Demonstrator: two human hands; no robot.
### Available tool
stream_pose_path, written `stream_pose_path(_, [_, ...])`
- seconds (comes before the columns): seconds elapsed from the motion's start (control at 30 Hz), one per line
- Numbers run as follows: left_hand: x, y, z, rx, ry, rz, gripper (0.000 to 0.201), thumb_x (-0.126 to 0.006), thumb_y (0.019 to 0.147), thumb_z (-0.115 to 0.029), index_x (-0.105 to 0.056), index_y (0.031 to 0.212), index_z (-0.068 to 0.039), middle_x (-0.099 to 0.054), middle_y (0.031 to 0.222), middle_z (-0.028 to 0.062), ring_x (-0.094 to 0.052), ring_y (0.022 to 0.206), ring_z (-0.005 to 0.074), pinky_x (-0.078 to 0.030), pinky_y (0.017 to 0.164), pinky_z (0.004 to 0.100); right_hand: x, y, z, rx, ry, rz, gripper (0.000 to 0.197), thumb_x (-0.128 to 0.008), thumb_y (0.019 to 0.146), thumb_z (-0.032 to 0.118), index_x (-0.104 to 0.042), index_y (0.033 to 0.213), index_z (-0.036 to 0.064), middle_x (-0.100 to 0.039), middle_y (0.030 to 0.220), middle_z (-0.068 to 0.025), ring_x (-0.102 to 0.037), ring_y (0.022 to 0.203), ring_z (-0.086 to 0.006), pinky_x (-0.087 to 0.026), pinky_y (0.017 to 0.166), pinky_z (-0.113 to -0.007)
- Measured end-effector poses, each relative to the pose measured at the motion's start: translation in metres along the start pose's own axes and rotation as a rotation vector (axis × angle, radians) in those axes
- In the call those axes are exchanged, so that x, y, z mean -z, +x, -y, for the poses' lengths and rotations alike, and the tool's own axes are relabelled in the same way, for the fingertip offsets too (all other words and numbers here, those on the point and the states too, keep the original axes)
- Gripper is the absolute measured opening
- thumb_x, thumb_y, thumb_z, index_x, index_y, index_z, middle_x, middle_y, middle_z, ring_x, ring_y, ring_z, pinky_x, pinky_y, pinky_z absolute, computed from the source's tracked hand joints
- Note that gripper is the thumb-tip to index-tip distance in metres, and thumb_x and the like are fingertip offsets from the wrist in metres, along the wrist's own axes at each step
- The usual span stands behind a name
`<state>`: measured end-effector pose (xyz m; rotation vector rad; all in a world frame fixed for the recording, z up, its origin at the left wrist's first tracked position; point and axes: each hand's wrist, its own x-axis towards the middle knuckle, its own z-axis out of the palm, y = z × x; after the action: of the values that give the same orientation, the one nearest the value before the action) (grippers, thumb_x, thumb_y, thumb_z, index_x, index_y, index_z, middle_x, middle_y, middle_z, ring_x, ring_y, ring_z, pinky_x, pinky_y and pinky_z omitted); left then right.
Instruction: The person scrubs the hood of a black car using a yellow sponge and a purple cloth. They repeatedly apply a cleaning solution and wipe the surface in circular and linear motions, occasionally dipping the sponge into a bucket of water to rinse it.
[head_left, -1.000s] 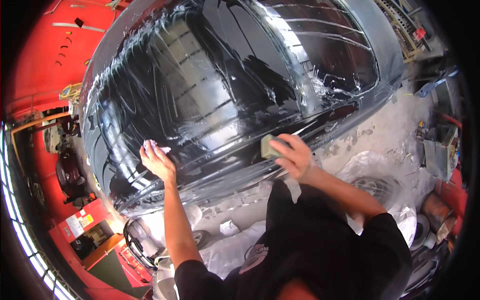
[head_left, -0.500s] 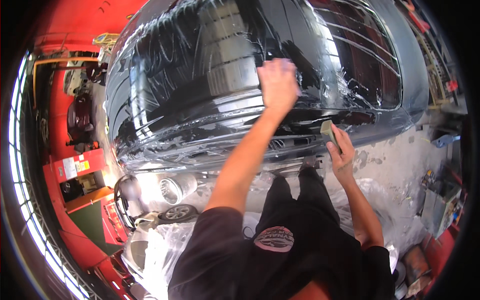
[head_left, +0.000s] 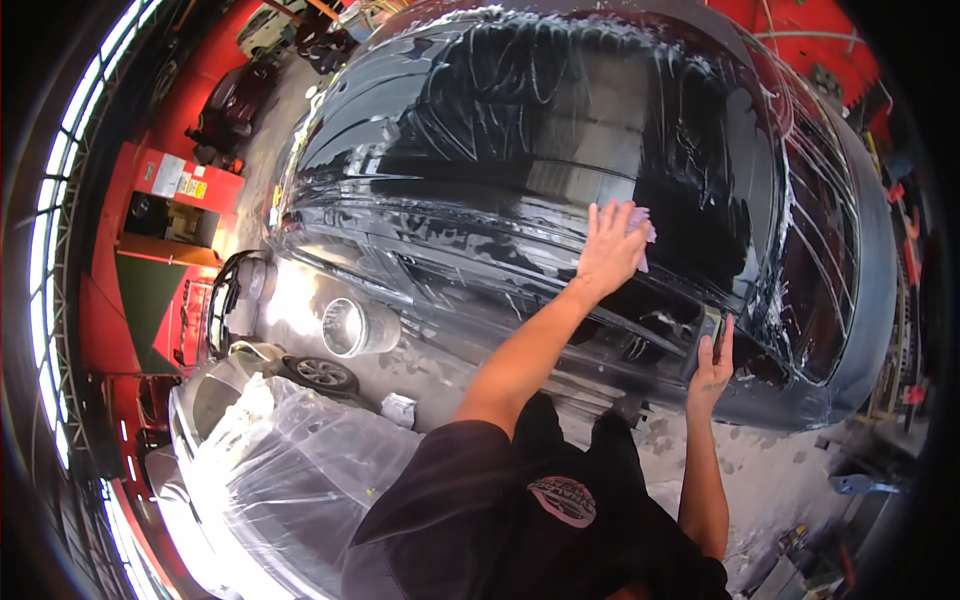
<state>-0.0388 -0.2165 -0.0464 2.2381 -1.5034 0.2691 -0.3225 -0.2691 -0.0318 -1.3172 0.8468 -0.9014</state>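
A dark car point(head_left: 480, 130), wet and streaked with white residue, fills the upper view. My left hand point(head_left: 608, 248) lies flat on its glossy panel, pressing a small pale pinkish cloth point(head_left: 643, 232) under the fingers. My right hand point(head_left: 712, 368) is lower, at the car's near edge, and grips a small dark sanding block point(head_left: 711, 330) held upright against the bodywork. My black-shirted torso shows at the bottom of the view.
A second vehicle wrapped in clear plastic sheeting point(head_left: 270, 480) sits at lower left. A loose wheel point(head_left: 322, 373) and a shiny metal cylinder point(head_left: 350, 326) lie on the concrete floor point(head_left: 780, 480). A red cabinet point(head_left: 175, 190) stands at left.
My left hand has slid from the middle of the panel toward the right, now with the cloth under it. My right hand with the block has dropped to the car's near edge.
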Motion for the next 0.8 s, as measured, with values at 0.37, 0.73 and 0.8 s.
stream_pose_path(0.37, [0.123,-0.06,0.316,0.51,0.215,-0.133,0.042,-0.057,0.108,-0.033,-0.065,0.147,-0.018,-0.044,0.161,0.0197,-0.036,0.153,0.0458,-0.024,0.127,0.0682,-0.115,0.04,-0.063,0.534,-1.28,-0.178,0.061,-0.063,0.107,0.019,-0.046,0.165,0.0166,-0.055,0.144,-0.0321,-0.056,0.128,-0.0486,-0.043,0.106,-0.058])
stream_pose_path(0.73, [0.176,-0.06,0.417,0.611,-0.124,-0.188,0.064,-0.063,0.103,-0.04,-0.047,0.163,-0.023,-0.034,0.167,0.0261,-0.025,0.156,0.0554,-0.018,0.123,0.077,-0.114,0.049,-0.058,0.53,-1.37,-0.08,0.062,-0.063,0.108,0.021,-0.043,0.167,0.02,-0.057,0.144,-0.0289,-0.058,0.126,-0.0489,-0.047,0.105,-0.057])
stream_pose_path(0.8, [0.191,-0.07,0.393,0.571,-0.199,-0.355,0.066,-0.065,0.102,-0.034,-0.046,0.163,-0.018,-0.035,0.166,0.0271,-0.027,0.155,0.0547,-0.022,0.124,0.0729,-0.105,0.055,-0.062,0.579,-1.336,-0.072,0.063,-0.064,0.107,0.018,-0.044,0.167,0.0203,-0.058,0.143,-0.0307,-0.059,0.124,-0.0502,-0.048,0.104,-0.056])
